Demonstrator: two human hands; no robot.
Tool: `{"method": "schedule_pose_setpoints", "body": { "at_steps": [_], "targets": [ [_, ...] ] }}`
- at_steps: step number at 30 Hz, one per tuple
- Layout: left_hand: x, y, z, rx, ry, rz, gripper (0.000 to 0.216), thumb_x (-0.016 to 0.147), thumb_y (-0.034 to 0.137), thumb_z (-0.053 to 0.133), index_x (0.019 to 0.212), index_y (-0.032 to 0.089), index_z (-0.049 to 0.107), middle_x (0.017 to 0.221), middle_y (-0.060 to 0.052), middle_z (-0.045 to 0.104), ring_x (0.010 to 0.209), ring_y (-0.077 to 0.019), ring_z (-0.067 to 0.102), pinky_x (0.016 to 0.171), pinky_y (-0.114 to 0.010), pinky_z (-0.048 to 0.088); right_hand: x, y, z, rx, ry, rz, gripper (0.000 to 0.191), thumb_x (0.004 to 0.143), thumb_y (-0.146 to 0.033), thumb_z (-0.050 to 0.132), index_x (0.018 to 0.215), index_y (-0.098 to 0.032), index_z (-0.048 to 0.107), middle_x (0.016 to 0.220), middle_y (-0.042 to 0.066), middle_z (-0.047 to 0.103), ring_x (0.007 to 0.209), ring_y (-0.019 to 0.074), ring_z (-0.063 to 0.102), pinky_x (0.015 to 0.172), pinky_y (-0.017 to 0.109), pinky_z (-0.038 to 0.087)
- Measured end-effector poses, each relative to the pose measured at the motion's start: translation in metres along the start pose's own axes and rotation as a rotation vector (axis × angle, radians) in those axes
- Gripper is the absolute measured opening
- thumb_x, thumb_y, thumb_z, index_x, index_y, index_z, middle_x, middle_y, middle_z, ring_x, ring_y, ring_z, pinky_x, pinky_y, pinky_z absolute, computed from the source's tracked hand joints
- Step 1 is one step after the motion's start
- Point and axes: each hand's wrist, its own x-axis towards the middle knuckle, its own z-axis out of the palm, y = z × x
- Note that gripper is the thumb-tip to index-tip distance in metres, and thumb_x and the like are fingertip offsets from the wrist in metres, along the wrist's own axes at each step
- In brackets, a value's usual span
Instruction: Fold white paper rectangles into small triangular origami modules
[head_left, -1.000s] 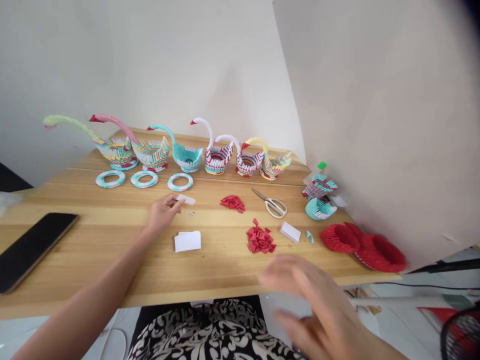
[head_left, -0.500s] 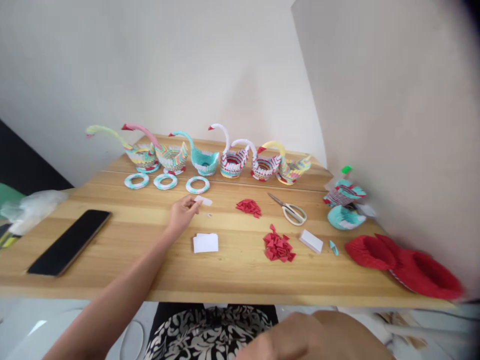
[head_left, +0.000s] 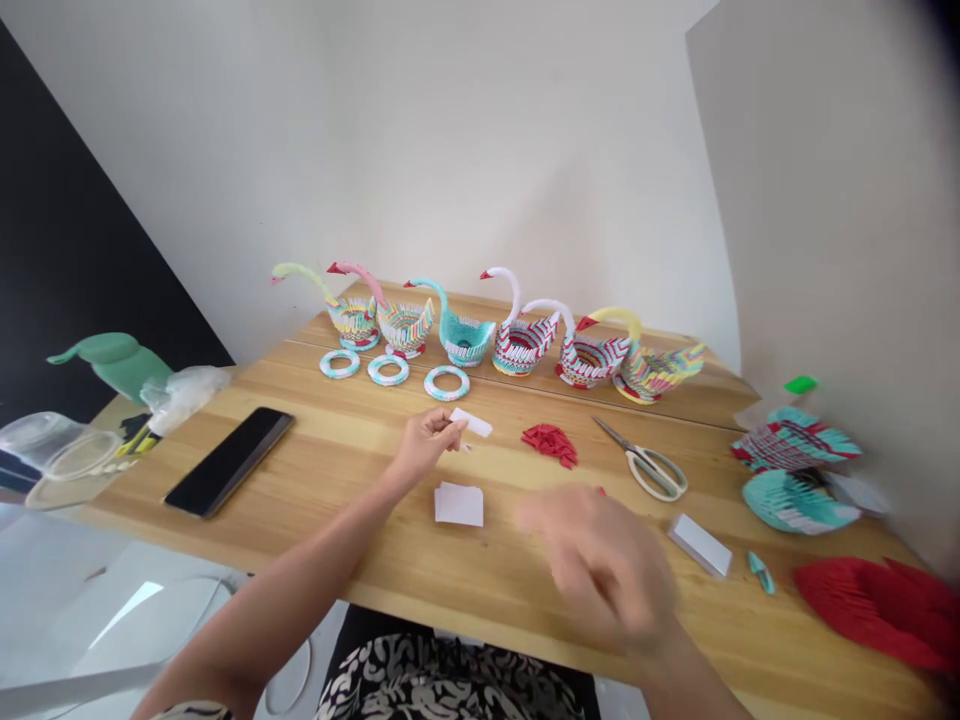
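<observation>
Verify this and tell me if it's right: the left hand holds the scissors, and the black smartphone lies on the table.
Wrong on the scissors: the head view shows the left hand holding a white paper slip. The black smartphone does lie on the table.

Bright, soft light; motion-blurred right hand [head_left: 611, 555]

Left grip [head_left: 429, 443] pinched, forearm [head_left: 307, 572] outstretched; right grip [head_left: 609, 560] blurred, half-curled

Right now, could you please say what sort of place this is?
Probably a craft workspace: a pale wooden table bears multicoloured swan-shaped baskets and white-handled scissors, while the left fingers hold a white paper slip.
</observation>
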Motion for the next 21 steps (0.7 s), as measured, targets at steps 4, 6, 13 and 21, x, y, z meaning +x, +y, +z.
{"method": "schedule_pose_setpoints", "body": {
  "at_steps": [4,6,13,21],
  "targets": [
    [-0.005,0.01,0.003,-0.066,-0.057,-0.012,0.031,0.075,0.044,0.062,0.065,0.015,0.056,0.055,0.002,0.055,0.054,-0.0101,0.05,0.057,-0.023,0.041,0.041,0.059,0.03,0.084,0.134,0.307,0.032,0.091,-0.03,0.047,0.122,-0.022,0.054,0.112,0.01,0.063,0.1,0.0243,0.061,0.085,0.04,0.05],
    [-0.006,0.011,0.004,-0.06,-0.069,-0.01,0.031,0.075,0.044,0.062,0.064,0.016,0.056,0.055,0.001,0.056,0.054,-0.0102,0.05,0.058,-0.024,0.042,0.048,0.08,0.044,0.27,0.031,0.394,0.037,0.089,-0.034,0.051,0.124,-0.022,0.051,0.111,0.009,0.063,0.1,0.0227,0.061,0.079,0.035,0.052],
    [-0.004,0.0,0.009,0.016,-0.127,-0.013,0.028,0.076,0.04,0.062,0.063,0.016,0.058,0.057,0.001,0.057,0.055,-0.0102,0.051,0.058,-0.023,0.042,0.043,0.094,0.066,0.393,0.058,0.482,0.021,0.085,-0.038,0.057,0.079,-0.019,0.065,0.068,0.001,0.062,0.065,0.0161,0.057,0.062,0.028,0.045],
    [-0.005,-0.009,0.014,0.169,-0.162,0.003,0.026,0.079,0.038,0.061,0.064,0.016,0.061,0.062,0.0,0.062,0.06,-0.0116,0.055,0.061,-0.022,0.042,0.038,0.1,0.064,0.314,0.104,0.45,0.02,0.086,-0.033,0.056,0.078,-0.018,0.065,0.07,0.002,0.065,0.064,0.0152,0.056,0.057,0.024,0.042]
  ]
}}
